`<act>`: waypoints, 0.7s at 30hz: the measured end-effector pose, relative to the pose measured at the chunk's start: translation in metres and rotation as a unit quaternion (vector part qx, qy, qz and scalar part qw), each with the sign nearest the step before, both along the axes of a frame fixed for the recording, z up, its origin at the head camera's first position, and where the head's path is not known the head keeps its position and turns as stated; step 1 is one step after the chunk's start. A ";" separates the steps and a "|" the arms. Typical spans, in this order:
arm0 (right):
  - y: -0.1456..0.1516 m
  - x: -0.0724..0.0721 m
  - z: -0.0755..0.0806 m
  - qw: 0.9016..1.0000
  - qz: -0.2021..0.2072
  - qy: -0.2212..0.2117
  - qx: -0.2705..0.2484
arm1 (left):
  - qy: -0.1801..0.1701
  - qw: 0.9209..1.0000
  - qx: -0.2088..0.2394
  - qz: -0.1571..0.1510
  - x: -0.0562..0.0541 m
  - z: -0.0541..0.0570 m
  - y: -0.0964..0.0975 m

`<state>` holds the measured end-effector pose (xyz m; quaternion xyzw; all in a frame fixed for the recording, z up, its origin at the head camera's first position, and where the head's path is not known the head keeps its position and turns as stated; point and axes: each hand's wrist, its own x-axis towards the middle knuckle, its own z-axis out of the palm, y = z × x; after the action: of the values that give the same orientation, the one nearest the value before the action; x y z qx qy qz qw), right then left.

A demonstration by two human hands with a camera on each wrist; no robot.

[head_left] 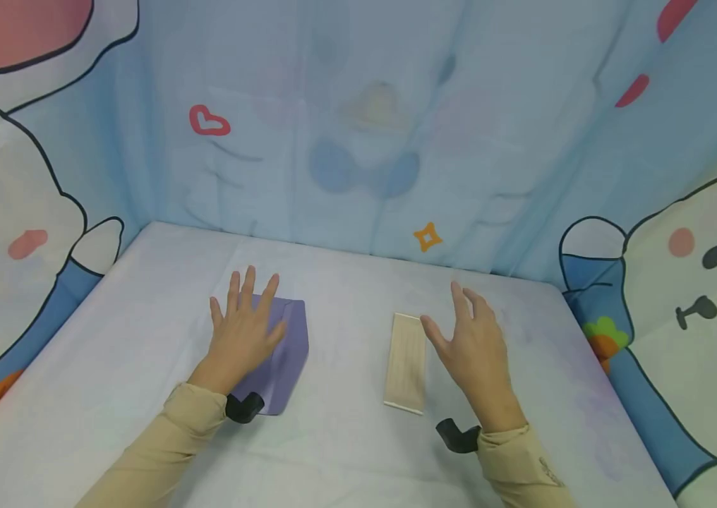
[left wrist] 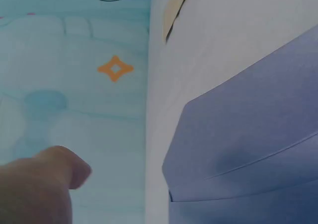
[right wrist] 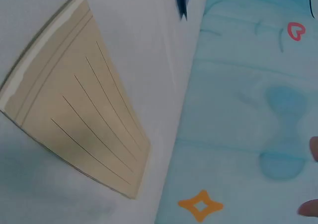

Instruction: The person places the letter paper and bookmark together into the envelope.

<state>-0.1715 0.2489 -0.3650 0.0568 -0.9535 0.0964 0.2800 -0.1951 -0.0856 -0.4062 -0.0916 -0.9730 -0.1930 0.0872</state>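
My left hand point(head_left: 239, 343), fingers spread, hovers over a purple folded sheet that looks like an envelope point(head_left: 293, 339) and hides its left part. The left wrist view shows that envelope's cut corners and fold lines point(left wrist: 248, 95); my thumb point(left wrist: 54, 172) is apart from it. To the right lies a narrow beige pad with lined paper point(head_left: 406, 363), its printed lines plain in the right wrist view point(right wrist: 94, 110). Just right of this pad, my right hand point(head_left: 476, 353) is held above the table, fingers loosely extended and holding nothing.
Both things lie on a white-covered table point(head_left: 346, 451). A blue cartoon-printed curtain point(head_left: 365, 204) hangs along its back edge and both sides. On each wrist sits a black camera mount, the left one point(head_left: 245, 408) and the right one point(head_left: 458, 435).
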 end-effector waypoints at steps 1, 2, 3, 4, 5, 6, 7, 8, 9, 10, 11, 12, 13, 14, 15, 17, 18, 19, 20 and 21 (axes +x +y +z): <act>0.000 0.000 -0.003 1.000 -0.009 -0.025 0.001 | -0.011 1.000 0.001 0.002 0.002 -0.002 -0.001; 0.000 0.000 -0.006 0.998 -0.018 -0.052 0.002 | -0.020 1.000 0.000 0.005 0.004 -0.004 -0.002; 0.000 -0.001 -0.010 0.997 -0.025 -0.078 0.002 | -0.027 1.000 -0.001 0.007 0.005 -0.006 -0.003; 0.001 -0.002 -0.013 0.994 -0.032 -0.107 0.002 | -0.032 0.999 -0.003 0.007 0.007 -0.007 -0.005; 0.001 -0.003 -0.017 0.990 -0.037 -0.133 0.001 | -0.034 0.999 -0.007 0.008 0.009 -0.009 -0.006; 0.002 -0.005 -0.022 0.987 -0.040 -0.156 -0.001 | -0.034 0.999 -0.012 0.008 0.010 -0.011 -0.006; 0.003 -0.006 -0.026 0.983 -0.045 -0.180 -0.004 | -0.036 0.999 -0.016 0.007 0.011 -0.013 -0.007; 0.004 -0.008 -0.030 0.978 -0.051 -0.202 -0.005 | -0.039 0.999 -0.020 0.007 0.012 -0.015 -0.007; 0.005 -0.010 -0.035 0.973 -0.056 -0.226 -0.007 | -0.043 0.999 -0.025 0.007 0.012 -0.017 -0.007; 0.005 -0.011 -0.039 0.967 -0.059 -0.247 -0.005 | -0.049 0.998 -0.027 0.008 0.012 -0.019 -0.007; 0.005 -0.013 -0.042 0.962 -0.061 -0.266 -0.004 | -0.055 0.998 -0.028 0.010 0.012 -0.020 -0.007; 0.004 -0.014 -0.045 0.957 -0.064 -0.281 -0.003 | -0.064 0.998 -0.027 0.012 0.012 -0.022 -0.008; 0.003 -0.016 -0.048 0.953 -0.067 -0.296 -0.002 | -0.075 0.997 -0.025 0.014 0.012 -0.023 -0.008; 0.002 -0.017 -0.051 0.949 -0.070 -0.308 -0.003 | -0.084 0.996 -0.022 0.017 0.012 -0.024 -0.009; 0.001 -0.019 -0.053 0.945 -0.074 -0.320 -0.004 | -0.094 0.995 -0.020 0.021 0.012 -0.025 -0.009; -0.001 -0.022 -0.058 0.937 -0.089 -0.339 -0.010 | -0.107 0.994 -0.014 0.026 0.012 -0.026 -0.010; -0.002 -0.024 -0.061 0.934 -0.098 -0.344 -0.013 | -0.113 0.993 -0.012 0.028 0.012 -0.027 -0.010; -0.003 -0.025 -0.063 0.931 -0.106 -0.349 -0.015 | -0.117 0.993 -0.010 0.030 0.012 -0.027 -0.011; -0.004 -0.026 -0.065 0.929 -0.112 -0.352 -0.016 | -0.119 0.992 -0.010 0.030 0.012 -0.028 -0.011; -0.004 -0.027 -0.067 0.927 -0.118 -0.355 -0.014 | -0.120 0.992 -0.011 0.031 0.012 -0.028 -0.011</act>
<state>-0.1985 0.2448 -0.4323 -0.0978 -0.9889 0.0901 -0.0662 -0.1832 -0.0962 -0.4346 -0.0388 -0.9808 -0.1894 -0.0251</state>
